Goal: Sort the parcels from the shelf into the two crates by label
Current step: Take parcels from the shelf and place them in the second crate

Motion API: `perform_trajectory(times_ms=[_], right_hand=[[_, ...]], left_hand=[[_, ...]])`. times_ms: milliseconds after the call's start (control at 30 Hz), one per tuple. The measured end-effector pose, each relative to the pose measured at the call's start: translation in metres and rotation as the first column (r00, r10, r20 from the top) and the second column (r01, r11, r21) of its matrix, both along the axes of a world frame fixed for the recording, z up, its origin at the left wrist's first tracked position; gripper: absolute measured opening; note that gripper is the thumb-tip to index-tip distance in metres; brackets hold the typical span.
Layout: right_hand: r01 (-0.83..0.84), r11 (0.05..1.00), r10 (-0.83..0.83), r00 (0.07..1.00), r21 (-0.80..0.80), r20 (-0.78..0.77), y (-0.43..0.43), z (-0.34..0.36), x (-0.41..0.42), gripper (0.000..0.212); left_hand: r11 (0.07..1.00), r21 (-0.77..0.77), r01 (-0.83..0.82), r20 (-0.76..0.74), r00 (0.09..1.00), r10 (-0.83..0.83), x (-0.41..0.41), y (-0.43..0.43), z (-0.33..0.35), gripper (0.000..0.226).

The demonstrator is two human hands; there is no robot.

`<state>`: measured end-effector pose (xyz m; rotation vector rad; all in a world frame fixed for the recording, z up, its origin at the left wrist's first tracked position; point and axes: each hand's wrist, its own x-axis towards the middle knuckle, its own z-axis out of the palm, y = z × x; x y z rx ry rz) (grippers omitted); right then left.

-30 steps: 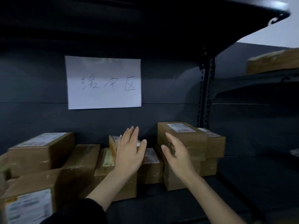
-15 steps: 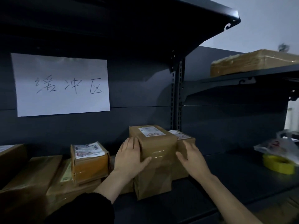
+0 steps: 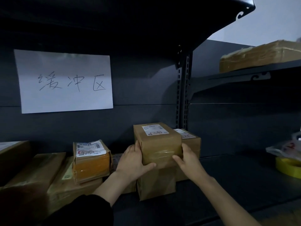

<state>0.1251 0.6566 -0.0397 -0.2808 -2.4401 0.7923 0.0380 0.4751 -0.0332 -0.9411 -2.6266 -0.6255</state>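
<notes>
A brown cardboard parcel (image 3: 158, 141) with a white label on top sits on another brown box (image 3: 156, 183) on the dark shelf (image 3: 228, 180). My left hand (image 3: 132, 160) clasps its left side, thumb curled under the front. My right hand (image 3: 187, 158) presses its right side. Behind it to the right stands a second labelled parcel (image 3: 189, 137). To the left, a smaller taped parcel (image 3: 91, 162) with a printed label rests on flat boxes (image 3: 65, 185). No crates are in view.
A white paper sign (image 3: 65, 80) with handwriting hangs on the shelf's back panel. A slotted upright post (image 3: 183, 95) divides the bays. On the right lie a plastic bag (image 3: 286, 149) and a yellow tape roll (image 3: 289, 166). A large box (image 3: 260, 54) sits on the upper right shelf.
My hands went from hovering open before the stacked parcels to closing around the top labelled one. The view shifted to the right and came closer.
</notes>
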Motion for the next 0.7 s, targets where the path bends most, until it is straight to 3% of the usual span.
perform_trajectory(times_ms=[133,300,500,567,700], right_hand=[[-0.078,0.994,0.07,0.992,-0.074,-0.103,-0.012,0.004,0.011,0.055],[-0.283,0.923,0.204,0.935,-0.262,-0.29,-0.035,-0.003,0.031,0.061],[-0.49,0.812,0.353,0.845,-0.317,-0.401,-0.075,-0.008,0.052,0.086],[-0.531,0.78,0.385,0.824,-0.33,-0.415,-0.087,-0.008,0.059,0.085],[-0.589,0.728,0.437,0.793,-0.35,-0.426,-0.11,-0.015,0.065,0.057]], left_hand=[[0.984,0.154,0.087,0.049,0.994,-0.095,0.012,-0.017,0.0,0.11],[0.956,0.263,0.129,-0.116,0.988,-0.101,0.03,-0.05,-0.004,0.109],[0.94,0.291,0.177,-0.279,0.956,-0.093,0.051,-0.089,-0.014,0.103],[0.936,0.309,0.166,-0.262,0.962,-0.084,0.06,-0.101,-0.018,0.104],[0.926,0.354,0.134,-0.175,0.982,-0.075,0.078,-0.13,-0.027,0.105]])
